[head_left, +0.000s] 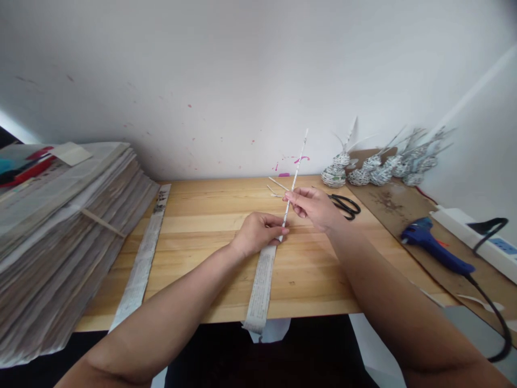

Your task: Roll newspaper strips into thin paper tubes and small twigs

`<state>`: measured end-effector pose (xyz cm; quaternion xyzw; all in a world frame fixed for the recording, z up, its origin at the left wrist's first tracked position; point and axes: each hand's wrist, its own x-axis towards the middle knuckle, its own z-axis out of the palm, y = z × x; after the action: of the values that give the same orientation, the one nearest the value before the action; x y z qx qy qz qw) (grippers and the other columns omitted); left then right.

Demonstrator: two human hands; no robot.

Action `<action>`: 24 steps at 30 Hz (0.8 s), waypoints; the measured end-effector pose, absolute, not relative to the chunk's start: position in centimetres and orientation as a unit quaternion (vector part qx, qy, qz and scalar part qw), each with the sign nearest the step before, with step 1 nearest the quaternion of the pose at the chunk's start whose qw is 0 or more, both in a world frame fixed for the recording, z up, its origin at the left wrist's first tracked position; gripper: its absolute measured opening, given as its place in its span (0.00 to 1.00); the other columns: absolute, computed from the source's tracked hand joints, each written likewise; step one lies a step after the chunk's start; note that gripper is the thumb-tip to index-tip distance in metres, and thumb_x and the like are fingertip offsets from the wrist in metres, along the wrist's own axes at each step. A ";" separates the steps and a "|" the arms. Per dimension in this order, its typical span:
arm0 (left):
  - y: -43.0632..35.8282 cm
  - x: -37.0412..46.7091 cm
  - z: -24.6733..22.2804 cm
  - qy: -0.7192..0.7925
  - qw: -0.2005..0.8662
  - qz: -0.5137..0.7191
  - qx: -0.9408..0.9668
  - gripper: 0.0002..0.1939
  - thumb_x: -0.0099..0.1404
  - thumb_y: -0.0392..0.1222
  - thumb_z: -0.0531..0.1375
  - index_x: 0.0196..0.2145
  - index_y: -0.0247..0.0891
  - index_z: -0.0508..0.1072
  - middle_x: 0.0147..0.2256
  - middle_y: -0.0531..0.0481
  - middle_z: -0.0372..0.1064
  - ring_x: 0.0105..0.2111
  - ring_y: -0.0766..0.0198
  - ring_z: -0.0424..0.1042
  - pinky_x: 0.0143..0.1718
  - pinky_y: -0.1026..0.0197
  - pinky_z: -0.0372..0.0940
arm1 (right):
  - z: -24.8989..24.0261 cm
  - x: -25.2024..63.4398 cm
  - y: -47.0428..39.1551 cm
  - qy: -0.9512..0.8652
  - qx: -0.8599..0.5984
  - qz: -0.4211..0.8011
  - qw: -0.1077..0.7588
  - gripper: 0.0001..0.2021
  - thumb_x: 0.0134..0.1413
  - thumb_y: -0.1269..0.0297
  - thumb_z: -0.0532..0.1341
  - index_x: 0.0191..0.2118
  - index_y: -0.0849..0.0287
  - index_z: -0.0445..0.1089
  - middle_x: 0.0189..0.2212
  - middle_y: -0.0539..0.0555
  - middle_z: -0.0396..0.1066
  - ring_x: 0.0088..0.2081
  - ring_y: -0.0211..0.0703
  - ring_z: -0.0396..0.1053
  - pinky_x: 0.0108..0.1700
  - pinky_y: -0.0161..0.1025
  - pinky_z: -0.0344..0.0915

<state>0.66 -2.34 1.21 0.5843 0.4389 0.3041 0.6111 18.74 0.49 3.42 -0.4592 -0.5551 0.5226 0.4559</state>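
A thin rolled paper stick (298, 167) slants up and to the right over the middle of the wooden table. Its lower end runs into a flat printed paper strip (260, 285) that hangs over the front edge. My left hand (260, 233) pinches the stick's lower end where it meets the strip. Higher up, my right hand (311, 205) grips the same stick between thumb and fingers. Behind my right hand lie black-handled scissors (345, 205), partly hidden, and thin pieces (277, 186) poke out to its left.
A tall newspaper stack (81, 226) fills the left side, with another paper strip (141, 258) beside it. Several woven paper shapes (377, 170) stand at the back right. A blue glue gun (436, 245) and a white power strip (476, 237) are at the right.
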 end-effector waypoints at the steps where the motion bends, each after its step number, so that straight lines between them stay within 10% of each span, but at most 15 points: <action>1: -2.4 0.6 1.3 0.431 0.625 0.304 0.576 0.11 0.53 0.42 0.67 0.36 0.37 0.80 0.28 0.49 0.74 0.27 0.67 0.71 0.31 0.63 0.69 | 3.6 18.9 0.4 -0.543 -0.445 0.554 0.447 0.17 0.45 0.50 0.67 0.33 0.61 0.75 0.21 0.47 0.60 0.21 0.30 0.55 0.20 0.32 0.46; 24: -2.6 0.8 1.2 0.394 0.674 0.298 0.550 0.09 0.53 0.40 0.67 0.33 0.36 0.79 0.29 0.48 0.74 0.30 0.65 0.73 0.35 0.61 0.70 | 4.5 18.5 0.0 -0.536 -0.460 0.563 0.429 0.18 0.43 0.49 0.68 0.31 0.62 0.75 0.20 0.48 0.62 0.22 0.32 0.57 0.19 0.32 0.47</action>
<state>0.79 -2.63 1.15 0.5497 0.3942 0.2977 0.6736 18.53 -0.05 4.51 -0.4598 -0.5362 0.5632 0.4289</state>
